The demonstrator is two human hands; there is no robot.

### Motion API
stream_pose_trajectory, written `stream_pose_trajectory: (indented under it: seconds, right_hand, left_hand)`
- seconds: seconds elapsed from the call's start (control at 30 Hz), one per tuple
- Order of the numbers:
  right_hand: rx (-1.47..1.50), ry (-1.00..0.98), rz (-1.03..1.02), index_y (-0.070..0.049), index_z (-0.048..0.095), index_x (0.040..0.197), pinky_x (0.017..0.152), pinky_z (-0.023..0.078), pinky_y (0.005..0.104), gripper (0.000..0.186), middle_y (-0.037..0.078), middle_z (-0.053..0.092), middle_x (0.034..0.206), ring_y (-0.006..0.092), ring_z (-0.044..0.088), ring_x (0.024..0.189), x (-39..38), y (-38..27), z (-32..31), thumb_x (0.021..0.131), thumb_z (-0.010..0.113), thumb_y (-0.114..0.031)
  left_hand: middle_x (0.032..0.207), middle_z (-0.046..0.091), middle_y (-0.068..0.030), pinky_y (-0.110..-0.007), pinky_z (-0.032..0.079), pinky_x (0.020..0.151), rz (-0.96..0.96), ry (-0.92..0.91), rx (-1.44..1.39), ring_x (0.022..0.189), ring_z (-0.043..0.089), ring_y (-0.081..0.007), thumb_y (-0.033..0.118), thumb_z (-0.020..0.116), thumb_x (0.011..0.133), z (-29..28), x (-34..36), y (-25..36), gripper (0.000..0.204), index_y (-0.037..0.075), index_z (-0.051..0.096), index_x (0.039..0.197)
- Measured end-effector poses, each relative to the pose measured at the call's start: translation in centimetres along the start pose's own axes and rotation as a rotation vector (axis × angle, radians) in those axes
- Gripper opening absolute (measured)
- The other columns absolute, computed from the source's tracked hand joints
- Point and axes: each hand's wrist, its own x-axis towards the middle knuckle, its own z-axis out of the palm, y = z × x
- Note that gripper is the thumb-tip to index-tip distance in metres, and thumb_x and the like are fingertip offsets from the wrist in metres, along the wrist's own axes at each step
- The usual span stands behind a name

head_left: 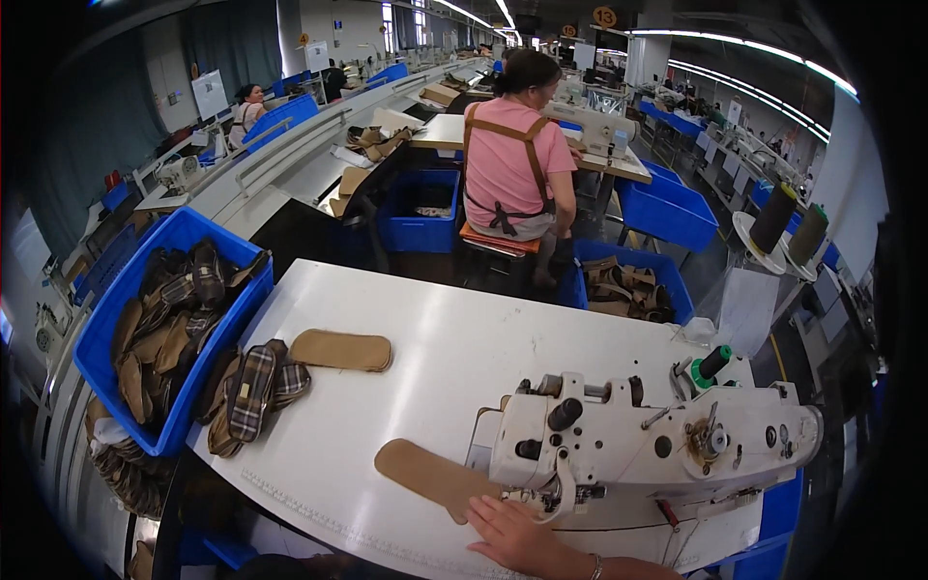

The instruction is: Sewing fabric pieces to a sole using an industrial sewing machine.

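A tan-brown, insole-shaped piece [425, 472] lies flat on the white sewing table [464, 319], its right end under the head of a white sewing machine [619, 445]. My right hand [512, 534], a bracelet at the wrist, rests with stretched fingers at the near right edge of that piece, close to the needle area. The needle itself is hidden. A second tan-brown insole-shaped piece [341, 350] lies farther left. Beside it are several plaid and brown fabric slipper parts [256, 391] in a pile. My left hand does not show.
A blue bin [97, 362] full of brown and plaid parts stands at the table's left edge. A green-based thread spool [712, 365] stands behind the machine. Ahead, a person in a pink shirt [517, 145] sits at another machine, with a parts-filled blue bin [681, 290] nearby.
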Motion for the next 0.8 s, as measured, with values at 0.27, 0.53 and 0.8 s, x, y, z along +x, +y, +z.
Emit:
stream_pose_trajectory:
  seconds: [0.27,0.53,0.8]
  right_hand:
    - [-0.063,0.009,-0.016,0.001,0.063,0.120,0.096,0.049,0.0406,0.052,0.017,0.062,0.128,0.0288,0.060,0.118,-0.4,0.0,0.9,0.086,0.071,-0.038]
    - [-0.108,0.095,-0.083,0.000,0.064,0.119,0.098,0.047,0.0449,0.052,0.017,0.063,0.127,0.0302,0.059,0.119,1.4,0.1,1.5,0.083,0.074,-0.035]
    - [-0.097,0.116,-0.020,0.001,0.062,0.122,0.101,0.044,0.0466,0.052,0.018,0.062,0.128,0.0323,0.057,0.121,0.6,0.4,3.2,0.083,0.074,-0.033]
  left_hand:
    - [0.100,0.067,-0.0235,-0.043,0.053,0.081,0.134,-0.163,0.052,0.091,0.065,-0.0374,0.027,0.063,0.091,-0.1,-0.1,-3.5,0.031,-0.001,0.067,0.105]
    - [0.096,0.068,-0.0246,-0.042,0.055,0.077,0.721,0.053,0.411,0.092,0.067,-0.0375,0.016,0.055,0.089,4.9,-11.7,-13.4,0.027,-0.003,0.068,0.103]
    - [0.107,0.072,-0.0157,-0.036,0.052,0.091,0.316,-0.190,0.463,0.102,0.069,-0.0289,0.044,0.056,0.099,-1.8,-29.8,18.8,0.049,0.001,0.066,0.120]
